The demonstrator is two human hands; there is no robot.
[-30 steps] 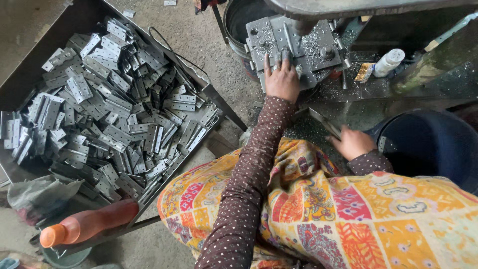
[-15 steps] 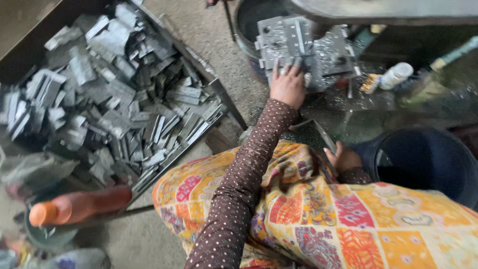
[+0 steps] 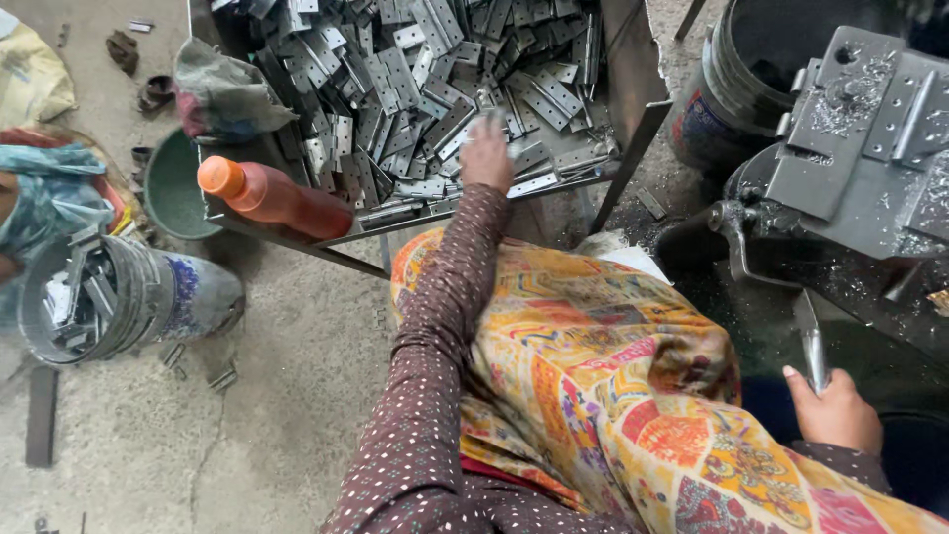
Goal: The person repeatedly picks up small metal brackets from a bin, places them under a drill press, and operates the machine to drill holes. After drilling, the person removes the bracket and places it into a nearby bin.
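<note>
L hand (image 3: 486, 153) reaches into the tray (image 3: 633, 89), fingers down on the pile of metal hinges (image 3: 415, 89); grip blurred, can't tell. R hand (image 3: 835, 410) closed round a metal lever (image 3: 813, 346) near the press (image 3: 860, 148). Orange bottle (image 3: 272, 198) on tray edge.

orange bottle (image 3: 272, 198) — tray's near edge

Metal plates (image 3: 435, 89) in tray (image 3: 633, 99)

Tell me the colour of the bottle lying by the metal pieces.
Orange-red bottle, with an orange cap; head view.
</note>
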